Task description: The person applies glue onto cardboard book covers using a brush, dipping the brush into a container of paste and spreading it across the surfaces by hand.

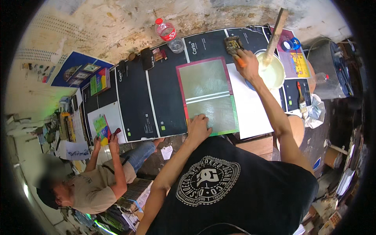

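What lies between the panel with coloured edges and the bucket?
In the head view, part of a white sheet shows between the panel and the bucket, the right hand over it.

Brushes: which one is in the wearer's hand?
The wide, dark-headed brush with the orange handle, gripped in the right hand. The other, a narrower brush, lies farther right with no hand on it.

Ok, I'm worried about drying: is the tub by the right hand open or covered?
Open: the tub has no lid across it, its creamy contents show, and a wooden stick slants out.
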The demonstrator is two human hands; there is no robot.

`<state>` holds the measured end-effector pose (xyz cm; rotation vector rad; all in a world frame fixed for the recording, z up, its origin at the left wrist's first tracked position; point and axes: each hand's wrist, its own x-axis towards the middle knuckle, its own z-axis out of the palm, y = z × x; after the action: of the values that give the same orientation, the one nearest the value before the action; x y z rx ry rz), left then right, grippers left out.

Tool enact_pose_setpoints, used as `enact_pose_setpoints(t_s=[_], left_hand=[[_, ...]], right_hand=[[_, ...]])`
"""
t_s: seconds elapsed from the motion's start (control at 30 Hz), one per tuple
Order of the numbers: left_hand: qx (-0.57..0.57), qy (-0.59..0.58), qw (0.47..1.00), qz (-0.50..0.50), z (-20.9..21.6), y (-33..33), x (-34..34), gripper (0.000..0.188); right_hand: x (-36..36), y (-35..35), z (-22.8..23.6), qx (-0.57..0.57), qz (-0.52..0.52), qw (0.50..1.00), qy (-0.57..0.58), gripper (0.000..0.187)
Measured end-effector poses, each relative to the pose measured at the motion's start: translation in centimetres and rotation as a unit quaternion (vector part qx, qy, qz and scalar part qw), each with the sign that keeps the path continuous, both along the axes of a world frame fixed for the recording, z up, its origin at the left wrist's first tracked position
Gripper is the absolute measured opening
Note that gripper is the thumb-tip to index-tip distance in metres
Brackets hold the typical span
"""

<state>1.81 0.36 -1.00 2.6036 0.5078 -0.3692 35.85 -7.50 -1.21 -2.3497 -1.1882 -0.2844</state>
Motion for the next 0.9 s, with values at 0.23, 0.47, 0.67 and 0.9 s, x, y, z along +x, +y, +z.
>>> enact_pose_setpoints(t_s=[0.23, 0.47, 0.67, 0.9], left_hand=[[0.003, 0.002, 0.998, -0.061, 0.1, 1.0, 0.1, 0.038], [-0.185, -0.202, 0.960, 0.055, -1.3, 11.9, 6.8, 0.019], [-0.247, -0.051, 0.938, -0.238, 3.6, 18.2, 22.4, 0.068], [-0.117, 0.384, 0.871, -0.283, -1.5, 15.4, 27.7, 0.109]], right_hand=[[-11.0, -8.2, -3.6, 0.045, -0.095, 0.968, 0.227, 0.022], [-20.6, -10.3, 6.5, 0.217, -0.212, 0.922, 0.240, 0.018], [-26.4, 2.3, 5.8, 0.012, 0.118, 0.981, 0.153, 0.034], [-26.2, 14.2, -1.7, -0.029, -0.089, 0.989, 0.114, 0.038]])
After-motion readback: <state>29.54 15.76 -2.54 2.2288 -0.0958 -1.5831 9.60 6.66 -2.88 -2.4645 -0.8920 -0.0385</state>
